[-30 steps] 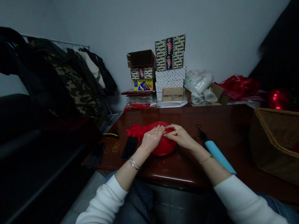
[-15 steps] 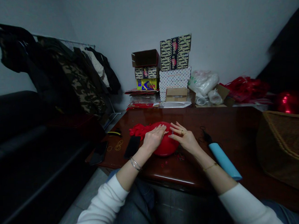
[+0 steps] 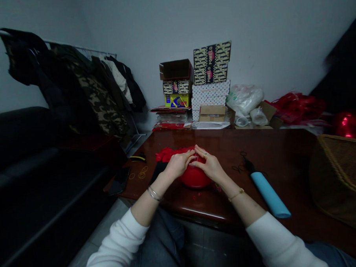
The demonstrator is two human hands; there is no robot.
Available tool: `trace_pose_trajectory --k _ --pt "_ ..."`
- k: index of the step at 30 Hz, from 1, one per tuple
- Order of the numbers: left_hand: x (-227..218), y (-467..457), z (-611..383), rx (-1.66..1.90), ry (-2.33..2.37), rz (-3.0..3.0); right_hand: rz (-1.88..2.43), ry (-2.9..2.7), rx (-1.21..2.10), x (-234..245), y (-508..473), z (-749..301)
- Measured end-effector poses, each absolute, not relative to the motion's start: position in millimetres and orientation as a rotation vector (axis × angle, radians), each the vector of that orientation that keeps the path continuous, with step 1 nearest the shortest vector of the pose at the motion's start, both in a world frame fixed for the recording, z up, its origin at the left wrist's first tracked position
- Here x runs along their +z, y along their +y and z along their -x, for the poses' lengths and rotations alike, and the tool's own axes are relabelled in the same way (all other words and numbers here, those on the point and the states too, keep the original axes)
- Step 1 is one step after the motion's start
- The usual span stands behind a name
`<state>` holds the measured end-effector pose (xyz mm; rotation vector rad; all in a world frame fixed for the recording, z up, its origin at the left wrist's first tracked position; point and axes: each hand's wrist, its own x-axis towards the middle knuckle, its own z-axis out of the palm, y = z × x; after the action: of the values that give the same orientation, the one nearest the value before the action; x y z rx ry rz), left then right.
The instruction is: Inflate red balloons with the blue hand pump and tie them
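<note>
A round red balloon (image 3: pixel 195 177) rests near the table's front edge, its top hidden under my fingers. My left hand (image 3: pixel 179 165) is closed at the top of it, fingers together, seeming to pinch the balloon there. Opposite it, my right hand (image 3: pixel 208 163) pinches a thin pale strand (image 3: pixel 196 158) stretched between the two hands' fingertips. Behind my left hand lies a heap of limp red pieces (image 3: pixel 164 154), perhaps more balloons. A dark flat slab (image 3: pixel 157 171) is partly covered by my left forearm.
Yellow rubber bands (image 3: pixel 142 173), a dark phone (image 3: pixel 120 181) and a black-and-yellow tool (image 3: pixel 137 157) lie at left. To the right are a light-blue cylinder (image 3: pixel 270 194) with a black end and cord, and a wicker basket (image 3: pixel 330 174). Stacked boxes (image 3: pixel 211 94) stand behind.
My right hand has moved left, toward my left hand, so their fingertips now nearly meet over the balloon. The thin strand has moved along with it. The view has shifted slightly.
</note>
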<state>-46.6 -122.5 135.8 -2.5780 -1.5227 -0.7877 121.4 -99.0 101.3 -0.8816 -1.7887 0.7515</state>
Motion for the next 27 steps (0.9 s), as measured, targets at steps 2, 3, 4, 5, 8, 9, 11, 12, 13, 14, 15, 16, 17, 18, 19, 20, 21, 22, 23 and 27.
trace_pose_trajectory --k 2,3,4,5,8,9,11,12,13,14,15,16,17,18,19,20,21,22,23,27 --pt "136.8 -122.2 50.3 -0.859 -1.517 2.610 0.895 -1.774 0.771 102.4 -98.9 -121.8" --pt "136.9 -122.4 51.4 -0.892 -1.515 2.621 0.899 -1.758 0.791 102.9 -98.6 -121.8" --pt "136.8 -122.8 52.1 -0.919 -1.512 2.629 0.903 -1.731 0.816 103.2 -98.1 -121.9" --pt "136.4 -123.2 52.4 -0.938 -1.508 2.637 0.906 -1.698 0.842 103.5 -97.5 -122.1" --pt "133.7 -123.8 51.4 -1.004 -1.510 2.633 0.907 -1.649 0.877 103.8 -95.8 -123.0" --pt "132.5 -123.7 50.5 -1.035 -1.519 2.619 0.903 -1.665 0.860 103.8 -95.3 -123.3" --pt "130.5 -123.5 48.2 -1.093 -1.547 2.594 0.899 -1.721 0.803 103.5 -94.8 -123.7" --pt "129.7 -123.5 47.0 -1.117 -1.563 2.589 0.903 -1.742 0.773 103.1 -94.6 -123.7" --pt "129.1 -123.6 45.8 -1.135 -1.579 2.589 0.912 -1.754 0.747 102.5 -94.5 -123.4" --pt "128.8 -123.8 44.7 -1.150 -1.592 2.591 0.921 -1.763 0.726 101.9 -94.3 -122.9" --pt "128.5 -124.1 43.6 -1.163 -1.601 2.595 0.928 -1.774 0.704 101.2 -94.2 -121.9" --pt "128.3 -124.4 42.4 -1.175 -1.602 2.596 0.931 -1.792 0.670 100.5 -94.0 -120.5" --pt "128.0 -124.7 41.1 -1.183 -1.595 2.598 0.934 -1.810 0.625 99.8 -93.9 -118.5" --pt "127.8 -124.9 39.7 -1.185 -1.579 2.599 0.937 -1.825 0.576 99.2 -93.8 -116.0" --pt "127.4 -125.1 38.2 -1.184 -1.557 2.597 0.945 -1.831 0.528 98.7 -93.8 -112.9" --pt "127.1 -125.2 36.6 -1.179 -1.533 2.593 0.957 -1.828 0.485 98.2 -93.9 -109.5" --pt "126.6 -125.3 35.1 -1.173 -1.510 2.584 0.971 -1.815 0.453 97.7 -94.2 -105.9" --pt "126.1 -125.4 33.8 -1.164 -1.488 2.571 0.985 -1.795 0.431 97.0 -94.7 -102.3" --pt "125.6 -125.6 32.9 -1.153 -1.471 2.559 0.999 -1.774 0.415 96.1 -95.4 -99.1" --pt "123.6 -128.8 34.0 -1.127 -1.435 2.572 1.035 -1.722 0.358 91.9 -99.8 -93.8"
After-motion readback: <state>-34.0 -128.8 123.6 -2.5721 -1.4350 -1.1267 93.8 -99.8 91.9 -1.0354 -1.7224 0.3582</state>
